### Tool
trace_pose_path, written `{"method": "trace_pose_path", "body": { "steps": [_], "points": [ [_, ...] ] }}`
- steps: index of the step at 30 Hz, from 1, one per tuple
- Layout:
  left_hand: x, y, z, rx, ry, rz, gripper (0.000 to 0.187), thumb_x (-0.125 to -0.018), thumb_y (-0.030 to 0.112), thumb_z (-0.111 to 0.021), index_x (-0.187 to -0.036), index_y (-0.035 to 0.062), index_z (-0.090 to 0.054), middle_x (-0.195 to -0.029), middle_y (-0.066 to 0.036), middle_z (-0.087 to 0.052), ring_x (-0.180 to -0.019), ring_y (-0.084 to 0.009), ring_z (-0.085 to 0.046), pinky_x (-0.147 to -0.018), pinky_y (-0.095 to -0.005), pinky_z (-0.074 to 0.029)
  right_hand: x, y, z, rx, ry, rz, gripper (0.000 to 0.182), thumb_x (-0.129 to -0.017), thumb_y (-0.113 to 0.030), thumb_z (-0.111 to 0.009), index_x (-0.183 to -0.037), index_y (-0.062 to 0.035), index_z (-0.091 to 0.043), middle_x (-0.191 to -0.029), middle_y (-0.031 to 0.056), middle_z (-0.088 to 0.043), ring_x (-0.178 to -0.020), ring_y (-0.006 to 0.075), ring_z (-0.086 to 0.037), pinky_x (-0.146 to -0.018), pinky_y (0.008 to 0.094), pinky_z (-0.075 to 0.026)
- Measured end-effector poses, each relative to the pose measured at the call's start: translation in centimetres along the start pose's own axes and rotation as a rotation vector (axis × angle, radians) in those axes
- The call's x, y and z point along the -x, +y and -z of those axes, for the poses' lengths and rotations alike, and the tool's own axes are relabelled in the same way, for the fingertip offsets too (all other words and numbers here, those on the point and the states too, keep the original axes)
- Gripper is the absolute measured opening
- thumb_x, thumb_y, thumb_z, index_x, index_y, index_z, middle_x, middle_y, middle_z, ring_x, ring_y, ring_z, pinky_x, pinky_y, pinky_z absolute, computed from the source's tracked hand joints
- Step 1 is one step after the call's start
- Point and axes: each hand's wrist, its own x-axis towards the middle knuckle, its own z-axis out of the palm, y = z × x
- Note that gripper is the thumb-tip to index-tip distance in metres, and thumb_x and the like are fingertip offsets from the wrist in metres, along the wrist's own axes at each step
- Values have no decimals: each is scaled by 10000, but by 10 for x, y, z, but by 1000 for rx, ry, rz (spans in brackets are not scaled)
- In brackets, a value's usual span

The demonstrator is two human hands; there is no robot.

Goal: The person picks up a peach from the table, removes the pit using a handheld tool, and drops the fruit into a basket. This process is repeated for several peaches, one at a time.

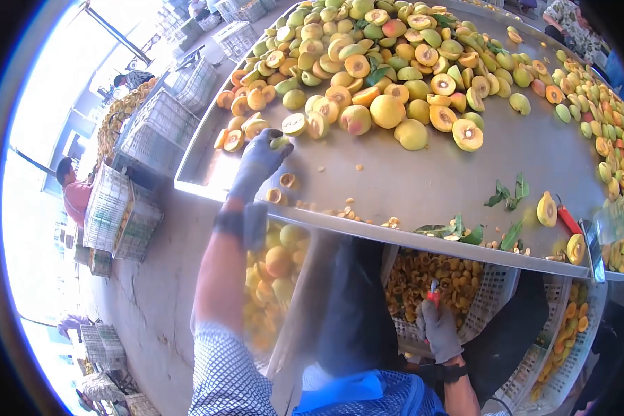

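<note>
My left hand (pixel 262 161), in a grey glove, is at the left part of the metal table (pixel 409 182). Its fingers are closed round a green peach piece (pixel 279 142), mostly hidden by the glove. Close by lies the edge of a large heap of whole and halved yellow-green peaches (pixel 388 111). Below the table edge, my right hand (pixel 439 331), also gloved, grips a red-handled pitting tool (pixel 433 295) with its metal tip pointing up. Under that tool stands a white crate holding many small orange-brown fruit pieces (pixel 416 274).
Two hollow peach pieces (pixel 281 188), loose kernels (pixel 350 211) and leaves (pixel 512 194) lie on the table. A second red-handled tool (pixel 568 218) rests at right. Whole peaches (pixel 277 267) fill a container below left. Stacked crates (pixel 118 215) and a person (pixel 75 194) are further left.
</note>
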Motion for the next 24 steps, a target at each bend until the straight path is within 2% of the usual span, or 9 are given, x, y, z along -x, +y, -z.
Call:
{"method": "trace_pose_path", "body": {
  "steps": [2,5,7,9,13,14,17,21,24],
  "points": [
    [45,30,17,608,-39,37,408,-872,258,-626,-1179,-8,-581,-1026,-83,-647,-717,-139,-625,-677,-252,-501,8,-33,-1,-21,-71,124,371,-959,-433,-529,-835,-84,-516,-556,-28,-461,-421,74,-421,-404,241,-329],
    [119,63,13,1199,-115,-27,388,-837,134,-662,-1191,-2,-579,-1050,-67,-641,-790,-159,-630,-695,-254,-499,26,-114,-4,-157,-155,243,358,-964,-410,-527,-863,-66,-532,-579,-24,-475,-455,75,-437,-428,246,-346],
    [162,93,-5,384,139,-322,390,-803,40,-671,-1183,13,-587,-1053,-59,-637,-862,-149,-616,-750,-250,-500,31,-153,-5,-268,-151,222,355,-966,-399,-527,-878,-55,-542,-590,-16,-485,-475,81,-456,-445,257,-364],
    [200,119,-42,801,192,-272,403,-789,-18,-672,-1180,24,-584,-1038,-66,-633,-915,-156,-609,-834,-268,-490,34,-173,-1,-39,-140,386,275,-906,-283,-612,-1011,-32,-572,-779,198,-613,-752,398,-621,-656,407,-485],
    [237,152,-80,1822,-280,245,322,-945,254,-545,-1156,11,-563,-982,-87,-610,-893,-154,-599,-810,-285,-492,41,-184,0,67,-82,458,289,-911,-289,-603,-1045,-36,-576,-837,242,-635,-824,441,-628,-678,437,-493],
    [241,159,-93,1703,-198,240,508,-1028,436,-313,-1124,15,-581,-1024,-113,-627,-897,-188,-603,-808,-314,-504,40,-178,-1,105,-38,500,296,-926,-309,-587,-1012,-25,-572,-788,217,-620,-767,407,-632,-651,414,-489],
    [250,166,-98,1308,-147,-40,359,-972,303,-472,-1137,-6,-549,-999,-98,-608,-893,-169,-597,-803,-306,-491,43,-172,0,143,34,525,313,-943,-317,-570,-1006,-10,-572,-772,212,-625,-774,409,-637,-640,399,-488],
    [256,178,-90,994,-85,-327,311,-963,246,-472,-1103,-20,-550,-1009,-109,-611,-892,-173,-598,-801,-306,-491,46,-162,-3,109,89,497,314,-954,-314,-549,-1013,-7,-572,-766,192,-626,-742,376,-641,-643,393,-490],
    [259,183,-95,1101,-101,-237,302,-984,236,-435,-1092,-19,-555,-1036,-107,-612,-923,-168,-586,-843,-305,-471,47,-160,-7,23,55,524,322,-962,-324,-532,-1005,-7,-572,-740,152,-613,-672,312,-621,-626,382,-486]
  ]
}}
